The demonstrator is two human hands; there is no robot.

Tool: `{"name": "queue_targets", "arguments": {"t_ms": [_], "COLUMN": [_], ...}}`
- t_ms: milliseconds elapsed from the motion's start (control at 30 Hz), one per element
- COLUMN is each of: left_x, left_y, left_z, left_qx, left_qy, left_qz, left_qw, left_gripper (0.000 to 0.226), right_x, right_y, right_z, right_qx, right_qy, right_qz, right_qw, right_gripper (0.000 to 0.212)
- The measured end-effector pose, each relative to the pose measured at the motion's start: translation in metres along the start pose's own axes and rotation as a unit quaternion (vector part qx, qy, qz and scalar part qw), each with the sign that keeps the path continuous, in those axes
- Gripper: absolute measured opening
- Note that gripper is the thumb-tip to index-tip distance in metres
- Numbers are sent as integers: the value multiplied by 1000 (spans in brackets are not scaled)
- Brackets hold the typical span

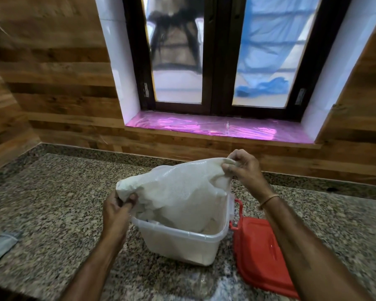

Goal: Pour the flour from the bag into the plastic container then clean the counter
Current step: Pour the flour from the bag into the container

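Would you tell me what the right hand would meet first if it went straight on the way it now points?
The flour bag: the right hand points up and leftward and pinches its upper corner, so it would push into the bag's body. Depth is unclear, so this is only likely.

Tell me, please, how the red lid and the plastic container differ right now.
The plastic container is translucent white; the red lid is opaque. The container stands upright with the flour bag drooping into it; the lid lies flat beside it. Both rest on the granite counter.
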State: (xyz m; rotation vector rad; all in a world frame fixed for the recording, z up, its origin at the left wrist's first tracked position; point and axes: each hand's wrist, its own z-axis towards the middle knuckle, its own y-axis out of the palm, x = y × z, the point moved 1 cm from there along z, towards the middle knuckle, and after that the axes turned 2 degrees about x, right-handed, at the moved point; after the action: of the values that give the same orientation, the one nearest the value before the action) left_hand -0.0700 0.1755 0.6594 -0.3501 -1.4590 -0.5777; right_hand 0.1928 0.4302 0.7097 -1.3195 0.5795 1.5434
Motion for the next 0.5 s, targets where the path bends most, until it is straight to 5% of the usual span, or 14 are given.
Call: {"name": "queue_targets", "arguments": {"t_ms": [133,267,500], "left_x": [10,15,18], "left_y": [-1,-1,-4], "left_z": [3,5,6], "left_qx": [-8,-23,-49], "left_qy": [32,43,48], "left_qz": [37,64,70], "left_qw": [999,997,995], "left_gripper": [36,44,41], "right_x": [-8,-10,-34], "right_y": [-11,-9,4], "right_z": [6,-1,-3], "right_qx": [53,90,-59], "right_qy": [-63,-69,-64], "right_qz": [-186,-231,-223], "right_qw": [979,966,971], "right_gripper": [24,26,16]}}
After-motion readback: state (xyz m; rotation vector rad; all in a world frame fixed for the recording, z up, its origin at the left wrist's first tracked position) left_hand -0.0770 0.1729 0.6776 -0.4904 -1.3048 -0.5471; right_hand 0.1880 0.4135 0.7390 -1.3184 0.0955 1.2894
